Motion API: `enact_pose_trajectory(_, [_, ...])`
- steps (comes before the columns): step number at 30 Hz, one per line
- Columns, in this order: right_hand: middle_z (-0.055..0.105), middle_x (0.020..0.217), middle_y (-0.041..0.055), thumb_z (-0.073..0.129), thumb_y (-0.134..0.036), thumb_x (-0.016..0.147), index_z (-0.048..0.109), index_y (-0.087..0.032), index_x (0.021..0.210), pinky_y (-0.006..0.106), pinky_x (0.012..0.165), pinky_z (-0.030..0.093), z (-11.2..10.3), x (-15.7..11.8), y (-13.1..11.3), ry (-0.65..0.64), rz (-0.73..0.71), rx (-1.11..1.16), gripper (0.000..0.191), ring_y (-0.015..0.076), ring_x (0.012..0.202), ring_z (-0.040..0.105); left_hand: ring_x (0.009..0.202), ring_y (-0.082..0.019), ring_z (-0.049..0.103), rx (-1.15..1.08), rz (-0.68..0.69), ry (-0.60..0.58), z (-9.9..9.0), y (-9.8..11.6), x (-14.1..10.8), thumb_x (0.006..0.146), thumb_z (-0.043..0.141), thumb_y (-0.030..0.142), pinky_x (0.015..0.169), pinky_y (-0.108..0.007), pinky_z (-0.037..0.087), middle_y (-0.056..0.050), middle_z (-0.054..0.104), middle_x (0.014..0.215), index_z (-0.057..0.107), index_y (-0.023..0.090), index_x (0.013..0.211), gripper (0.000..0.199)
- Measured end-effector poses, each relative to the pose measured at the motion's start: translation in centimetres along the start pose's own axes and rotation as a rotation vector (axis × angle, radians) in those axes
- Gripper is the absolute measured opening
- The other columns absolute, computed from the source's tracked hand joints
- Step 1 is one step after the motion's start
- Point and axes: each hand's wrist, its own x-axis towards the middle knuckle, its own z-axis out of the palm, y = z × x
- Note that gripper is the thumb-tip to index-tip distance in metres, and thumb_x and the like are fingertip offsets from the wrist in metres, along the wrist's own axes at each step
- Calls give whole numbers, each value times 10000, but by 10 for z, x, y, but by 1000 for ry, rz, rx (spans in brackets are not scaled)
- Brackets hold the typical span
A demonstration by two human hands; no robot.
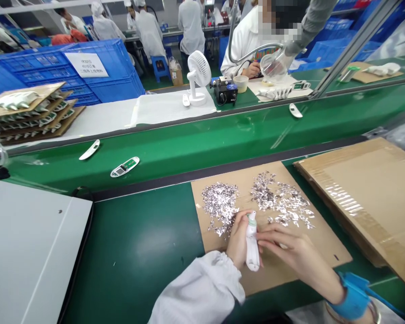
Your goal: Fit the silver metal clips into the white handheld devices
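My left hand (238, 240) grips a slim white plastic device (252, 243) with a green-tipped top, standing it up over a cardboard sheet (324, 240). The fingertips of my right hand (299, 254) reach against the device's side, and I cannot tell whether they pinch anything. Two loose heaps of small silver metal pieces (220, 204) (280, 198) lie on the sheet just beyond my hands. A blue wrist strap (353, 296) circles my right wrist, and a white sleeve (199, 290) covers my left arm.
A green conveyor belt (189, 144) runs behind the sheet, carrying a white casing (89, 149) and an open device (124, 167). A stacked cardboard pad (364, 202) lies right, a white panel (30, 252) left. Beyond, a co-worker (246, 49) works behind a transparent screen.
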Motion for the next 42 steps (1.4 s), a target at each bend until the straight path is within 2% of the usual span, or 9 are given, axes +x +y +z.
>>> enact_pose_trajectory(7, [671,955,54,456,-321,938,653,-234,1023,283,687,550,4,-2,-4,40,-63,-182,232,175,762,657,398,-86,465,35,0,18,-1,-3,0,826,504,497,358,-212,385,33,517,685,518,250,1094,365])
enact_pose_trajectory(10, [679,889,39,475,-317,928,644,-237,964,269,641,546,0,-1,-7,46,-81,-260,191,169,703,652,380,-105,476,41,-23,-14,-2,-4,0,840,474,505,317,-215,365,32,511,671,492,266,1137,382])
enact_pose_trajectory(24, [651,981,34,457,-274,949,672,-247,970,245,716,538,6,-4,0,29,-152,-245,218,138,766,654,390,-86,469,38,8,7,-3,-7,3,839,487,485,340,-212,394,27,522,706,523,256,1107,354])
enact_pose_trajectory(27, [629,996,47,452,-302,951,652,-256,1081,252,715,534,7,-8,-3,29,-132,-267,243,147,799,648,401,-86,474,7,5,24,-3,-5,3,846,479,464,347,-202,385,17,540,705,523,242,1109,346])
enact_pose_trajectory(30, [617,930,50,437,-311,955,623,-256,1157,261,642,526,8,-13,-8,41,-122,-360,280,153,746,643,390,-100,480,-46,-18,14,-3,-3,2,867,437,449,321,-211,388,12,550,704,486,244,1150,352])
enact_pose_trajectory(33, [610,852,29,415,-324,960,638,-278,1127,250,571,502,4,-14,-11,25,-134,-383,283,139,664,630,373,-110,486,-77,-19,-1,-3,-1,0,878,417,438,289,-218,392,19,541,691,462,248,1160,344])
enact_pose_trajectory(35, [628,883,32,418,-332,956,640,-259,1105,252,612,506,-4,-6,-9,72,-92,-318,277,146,715,637,369,-116,495,-79,-4,-33,-2,-2,-3,876,419,455,271,-227,402,21,535,693,462,251,1144,340])
enact_pose_trajectory(38, [660,903,30,474,-321,927,652,-222,979,273,626,491,-17,21,0,190,64,-337,211,165,740,638,362,-118,494,-61,0,-102,-1,-6,-7,860,442,487,240,-243,409,22,534,717,464,258,1133,357])
enact_pose_trajectory(42, [687,910,1,554,-270,883,664,-225,887,276,639,464,-20,72,12,72,148,-508,118,170,769,641,360,-103,487,-27,-2,-123,0,-9,-11,836,487,486,226,-220,396,23,524,729,467,250,1125,373])
